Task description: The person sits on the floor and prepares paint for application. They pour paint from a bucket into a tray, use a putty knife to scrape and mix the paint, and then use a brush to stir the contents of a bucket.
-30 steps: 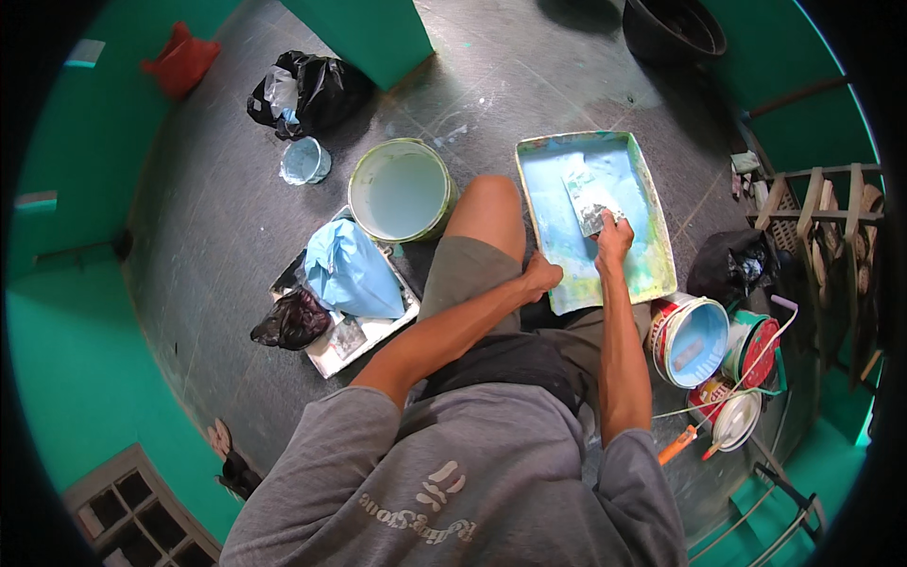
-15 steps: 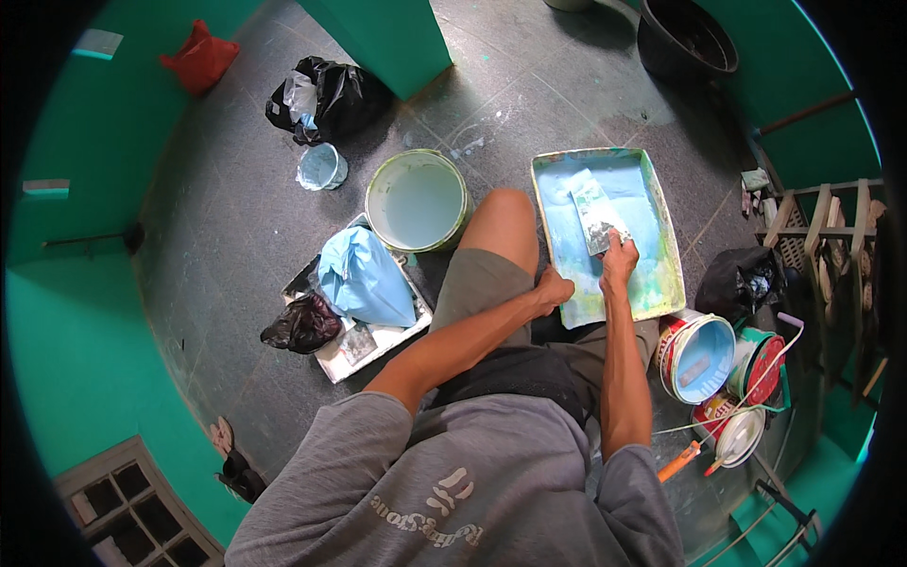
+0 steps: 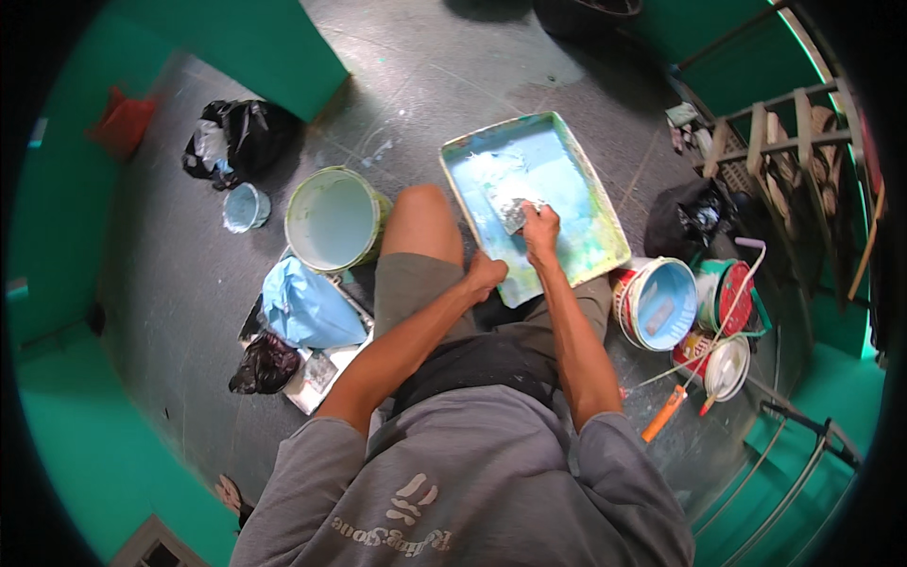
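Note:
My right hand is closed round the near end of a flat, paint-smeared scraper. The scraper rests over the light blue paint in a wide rectangular tray, and glare blurs its far part. At the tray's near left edge, my left hand has its fingers closed on the rim. Green and yellow stains cover the tray's right side and near end. Left of my bare knee stands a round bucket of pale blue liquid.
A blue bag lies in a white box by a dark plastic bag. A small cup and black bag sit farther off. At right are an open paint bucket, several cans, an orange-handled roller and a ladder.
The whole view has turned and shifted, so the tray and buckets appear farther left. The scraper has changed its angle and shows less of its face. Both hands keep their hold.

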Tool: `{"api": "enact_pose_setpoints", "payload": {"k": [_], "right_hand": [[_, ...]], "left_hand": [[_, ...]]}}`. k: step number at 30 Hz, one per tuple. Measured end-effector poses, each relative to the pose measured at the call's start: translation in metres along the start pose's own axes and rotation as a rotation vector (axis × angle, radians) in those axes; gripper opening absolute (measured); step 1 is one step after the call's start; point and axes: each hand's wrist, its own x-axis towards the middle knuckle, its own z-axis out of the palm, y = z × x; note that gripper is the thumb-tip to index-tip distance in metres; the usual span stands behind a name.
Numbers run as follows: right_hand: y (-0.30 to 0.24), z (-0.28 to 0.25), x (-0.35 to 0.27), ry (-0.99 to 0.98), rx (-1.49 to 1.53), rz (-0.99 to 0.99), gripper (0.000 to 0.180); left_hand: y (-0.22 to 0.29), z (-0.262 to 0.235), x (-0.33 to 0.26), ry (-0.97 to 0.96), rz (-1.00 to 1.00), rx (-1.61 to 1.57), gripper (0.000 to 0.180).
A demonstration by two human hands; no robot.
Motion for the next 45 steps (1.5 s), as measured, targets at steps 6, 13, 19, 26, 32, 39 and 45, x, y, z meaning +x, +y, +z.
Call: {"api": "enact_pose_setpoints", "payload": {"k": [6,13,19,26,32,39,45], "right_hand": [[-0.027,-0.001,-0.010,0.086,0.010,0.061,0.026],[-0.022,-0.005,-0.010,-0.006,0.098,0.105,0.024],[-0.044,-0.027,0.004,0.162,0.048,0.118,0.027],[-0.039,-0.058,0.026,0.316,-0.096,0.142,0.030],[-0.027,-0.058,0.018,0.167,0.035,0.188,0.031],[-0.005,-0.063,0.053,0.293,-0.129,0.093,0.035],[-0.031,-0.071,0.027,0.209,0.167,0.214,0.022]], "left_hand": [[-0.017,0.000,0.016,0.089,-0.057,0.032,0.036],[-0.002,0.001,0.005,0.048,-0.120,0.086,0.037],[-0.002,0.000,0.000,0.115,0.009,-0.012,0.038],[-0.027,-0.005,0.029,-0.005,-0.109,0.094,0.046],[-0.010,0.004,0.013,0.085,-0.118,0.057,0.047],[-0.043,-0.002,0.040,-0.051,0.057,-0.110,0.046],[0.034,-0.006,-0.017,-0.212,-0.131,0.132,0.061]]}}
